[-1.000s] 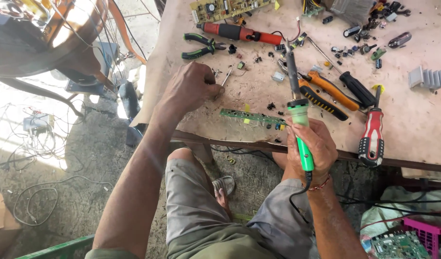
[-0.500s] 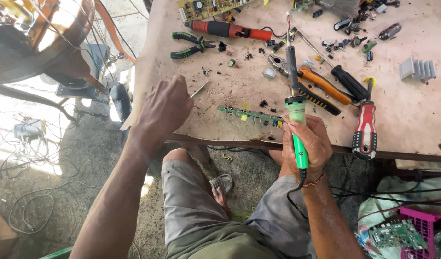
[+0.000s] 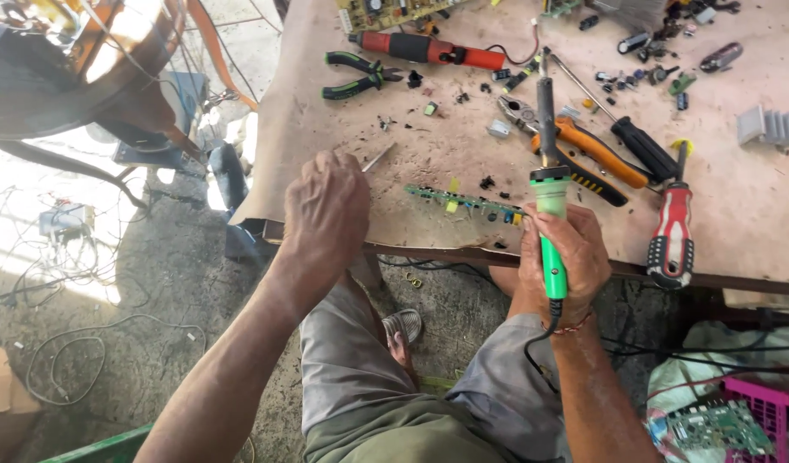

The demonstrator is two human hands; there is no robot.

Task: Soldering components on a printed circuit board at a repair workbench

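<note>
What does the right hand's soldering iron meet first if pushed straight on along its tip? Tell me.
The right hand points the green soldering iron up the table. Its tip already overlaps the orange-handled pliers, so probably those first, though the height above them is unclear.

Green-handled pliers, red screwdriver, grey heatsink, pink basket.

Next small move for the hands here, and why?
Probably bring the left hand, which pinches thin tweezers, across to steady the narrow green circuit strip. The right hand holds the green-handled soldering iron tip away from the strip, which lies loose near the table edge.
</note>
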